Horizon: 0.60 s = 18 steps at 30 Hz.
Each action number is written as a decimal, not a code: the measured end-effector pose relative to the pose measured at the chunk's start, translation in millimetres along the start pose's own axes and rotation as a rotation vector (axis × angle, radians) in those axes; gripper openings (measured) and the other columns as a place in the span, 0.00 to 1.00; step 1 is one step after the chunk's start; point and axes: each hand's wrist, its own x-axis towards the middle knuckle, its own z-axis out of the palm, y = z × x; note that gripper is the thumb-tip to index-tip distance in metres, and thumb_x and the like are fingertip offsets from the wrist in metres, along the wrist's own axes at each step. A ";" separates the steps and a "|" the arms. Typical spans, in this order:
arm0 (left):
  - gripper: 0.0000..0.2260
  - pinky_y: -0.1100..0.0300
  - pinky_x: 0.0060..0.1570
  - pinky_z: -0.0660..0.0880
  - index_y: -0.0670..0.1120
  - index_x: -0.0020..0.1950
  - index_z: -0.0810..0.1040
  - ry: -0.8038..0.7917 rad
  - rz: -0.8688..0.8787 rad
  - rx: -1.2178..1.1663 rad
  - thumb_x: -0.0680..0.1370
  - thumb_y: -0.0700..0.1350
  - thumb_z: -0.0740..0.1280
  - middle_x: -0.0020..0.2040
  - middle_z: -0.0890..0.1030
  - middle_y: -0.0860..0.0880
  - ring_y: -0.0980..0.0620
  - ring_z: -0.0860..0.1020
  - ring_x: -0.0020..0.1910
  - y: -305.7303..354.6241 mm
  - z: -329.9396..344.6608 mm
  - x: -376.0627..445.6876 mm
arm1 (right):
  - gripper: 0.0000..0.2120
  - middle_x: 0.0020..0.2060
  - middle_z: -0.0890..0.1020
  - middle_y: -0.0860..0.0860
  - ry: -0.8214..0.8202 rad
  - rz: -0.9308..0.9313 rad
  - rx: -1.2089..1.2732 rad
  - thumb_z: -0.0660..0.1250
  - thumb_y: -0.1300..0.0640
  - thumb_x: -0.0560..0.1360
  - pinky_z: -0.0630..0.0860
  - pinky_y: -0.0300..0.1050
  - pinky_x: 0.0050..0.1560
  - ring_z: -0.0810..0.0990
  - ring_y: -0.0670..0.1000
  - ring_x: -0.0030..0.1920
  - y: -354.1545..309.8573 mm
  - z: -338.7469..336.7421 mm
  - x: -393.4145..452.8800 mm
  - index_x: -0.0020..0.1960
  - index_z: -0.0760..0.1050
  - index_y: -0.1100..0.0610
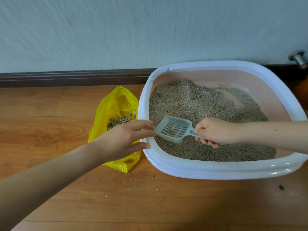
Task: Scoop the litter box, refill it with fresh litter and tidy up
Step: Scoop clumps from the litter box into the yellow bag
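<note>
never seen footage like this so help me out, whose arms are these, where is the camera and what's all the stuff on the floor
There is no machine here. The single picture comes from a camera worn on a person's head, looking forward and down, so the two arms are that person's own.

On the wooden floor by the wall sits a litter box, white rim and pink inside, partly filled with grey litter. Left of it lies an open yellow plastic bag with scooped clumps inside. A few stray grains dot the floor.

The right hand grips the handle of a slotted pale blue scoop held above the litter. The left hand is open, reaching over the box's rim beside the bag, holding nothing.
</note>
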 end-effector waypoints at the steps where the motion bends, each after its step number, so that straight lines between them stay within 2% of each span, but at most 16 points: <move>1: 0.18 0.51 0.61 0.74 0.47 0.65 0.76 -0.001 0.001 -0.003 0.79 0.54 0.61 0.65 0.75 0.50 0.54 0.68 0.70 -0.1 0.2 0.1 | 0.14 0.26 0.75 0.51 -0.015 0.020 -0.010 0.56 0.63 0.80 0.67 0.36 0.20 0.69 0.44 0.19 -0.8 3.9 -6.7 0.40 0.75 0.62; 8: 0.18 0.54 0.63 0.73 0.47 0.64 0.77 -0.002 0.009 0.004 0.79 0.54 0.60 0.64 0.75 0.50 0.54 0.68 0.70 0.7 -0.4 0.8 | 0.14 0.21 0.77 0.51 -0.073 0.083 -0.145 0.57 0.65 0.76 0.68 0.36 0.20 0.69 0.48 0.17 -11.8 6.4 -36.2 0.37 0.77 0.64; 11: 0.18 0.55 0.63 0.73 0.47 0.64 0.77 -0.003 0.009 0.004 0.79 0.54 0.60 0.64 0.75 0.51 0.54 0.68 0.70 0.9 -0.8 1.0 | 0.14 0.18 0.76 0.50 -0.070 0.077 -0.167 0.57 0.66 0.77 0.67 0.36 0.18 0.69 0.46 0.14 -23.4 10.6 -29.8 0.34 0.73 0.64; 15: 0.18 0.55 0.63 0.73 0.47 0.64 0.77 -0.003 0.006 0.013 0.79 0.55 0.60 0.64 0.75 0.51 0.54 0.69 0.69 1.3 -1.1 0.4 | 0.13 0.23 0.78 0.57 -0.061 0.018 -0.097 0.56 0.67 0.78 0.71 0.39 0.19 0.73 0.50 0.18 -34.7 25.4 -17.0 0.35 0.70 0.64; 18: 0.18 0.54 0.63 0.73 0.47 0.64 0.77 -0.004 0.009 0.021 0.79 0.54 0.60 0.64 0.75 0.51 0.54 0.69 0.69 0.9 -1.3 0.0 | 0.13 0.23 0.77 0.57 -0.017 -0.018 -0.030 0.57 0.66 0.78 0.72 0.40 0.20 0.73 0.50 0.17 -35.2 34.7 -10.1 0.35 0.71 0.64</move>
